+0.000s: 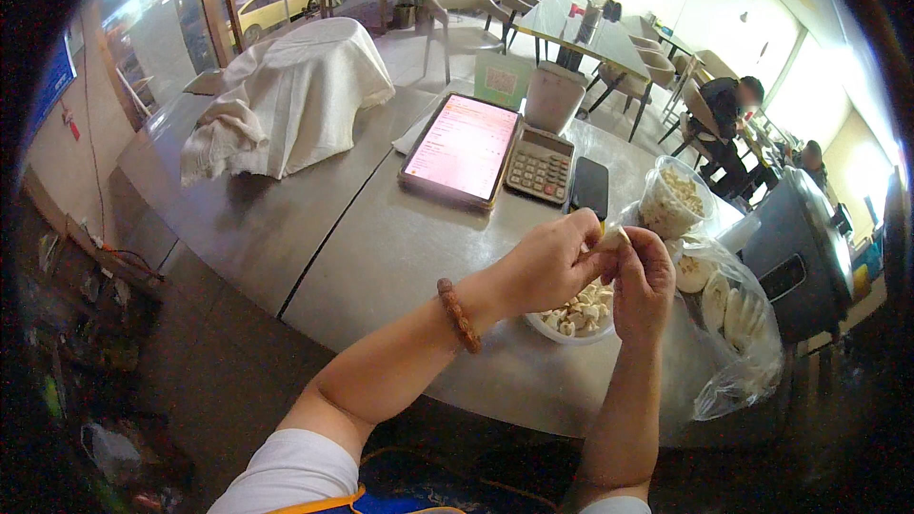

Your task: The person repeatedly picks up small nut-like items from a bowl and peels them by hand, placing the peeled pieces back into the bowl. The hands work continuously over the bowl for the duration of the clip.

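My left hand point(539, 264), with a brown beaded bracelet point(459, 315) on the wrist, and my right hand point(645, 282) meet above the steel table. A pale piece of what looks like flatbread point(614, 236) is pinched between the fingers of both. Below them sits a round white plastic bowl point(571, 340) holding many small torn pieces point(584, 308); my hands cover part of it. To the right, a clear plastic bag point(739, 392) contains several pale round flatbreads point(740, 314). Behind the bag stands a clear tub point(653, 225) with similar torn pieces.
A lit tablet point(460, 150), a calculator point(540, 165) and a dark phone point(590, 188) lie beyond my hands. White cloth point(307, 93) drapes something at the far left. A dark bin-like container point(800, 257) stands right. Seated people point(725, 114) are in the background.
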Tool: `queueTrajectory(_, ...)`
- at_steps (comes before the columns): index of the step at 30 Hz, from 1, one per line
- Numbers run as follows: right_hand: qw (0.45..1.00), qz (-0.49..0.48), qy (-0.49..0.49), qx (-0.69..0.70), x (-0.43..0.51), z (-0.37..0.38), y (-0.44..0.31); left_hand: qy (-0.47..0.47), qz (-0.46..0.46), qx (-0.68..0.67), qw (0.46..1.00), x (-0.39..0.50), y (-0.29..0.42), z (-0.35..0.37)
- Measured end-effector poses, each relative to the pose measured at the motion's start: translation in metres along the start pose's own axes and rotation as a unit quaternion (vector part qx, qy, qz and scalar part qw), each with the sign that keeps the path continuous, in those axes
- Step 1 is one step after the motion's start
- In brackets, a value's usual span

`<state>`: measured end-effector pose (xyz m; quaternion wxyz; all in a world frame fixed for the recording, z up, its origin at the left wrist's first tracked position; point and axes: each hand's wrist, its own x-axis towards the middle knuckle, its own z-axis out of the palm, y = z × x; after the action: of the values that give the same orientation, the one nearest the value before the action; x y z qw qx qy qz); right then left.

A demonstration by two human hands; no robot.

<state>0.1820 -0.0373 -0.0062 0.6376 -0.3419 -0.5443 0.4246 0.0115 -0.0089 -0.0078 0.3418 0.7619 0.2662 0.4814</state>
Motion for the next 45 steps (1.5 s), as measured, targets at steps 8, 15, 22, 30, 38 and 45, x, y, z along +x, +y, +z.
queueTrajectory(8, 0.985, -0.047, 0.014, -0.167, -0.002, -0.002, 0.000, 0.027, 0.022, 0.004, 0.999, -0.001, 0.000, 0.005)
queueTrajectory(15, 0.880, -0.202, 0.049, -0.427, -0.003, 0.005, -0.010, 0.024, 0.024, 0.046, 0.998, -0.002, 0.006, 0.000)
queueTrajectory(22, 0.837, -0.186, 0.064, -0.511, -0.001, 0.003, -0.011, 0.039, 0.035, 0.120, 0.991, -0.001, 0.011, 0.003)
queueTrajectory(30, 0.984, 0.025, 0.035, -0.172, 0.001, -0.006, -0.007, 0.059, 0.027, 0.119, 0.991, -0.001, 0.013, 0.000)
queueTrajectory(38, 0.908, -0.102, 0.051, -0.404, -0.002, 0.006, -0.010, 0.046, 0.065, 0.108, 0.991, 0.001, 0.008, -0.004)
queueTrajectory(45, 0.830, -0.215, 0.059, -0.511, -0.002, 0.003, -0.010, 0.012, 0.053, 0.124, 0.991, -0.001, 0.015, -0.008)
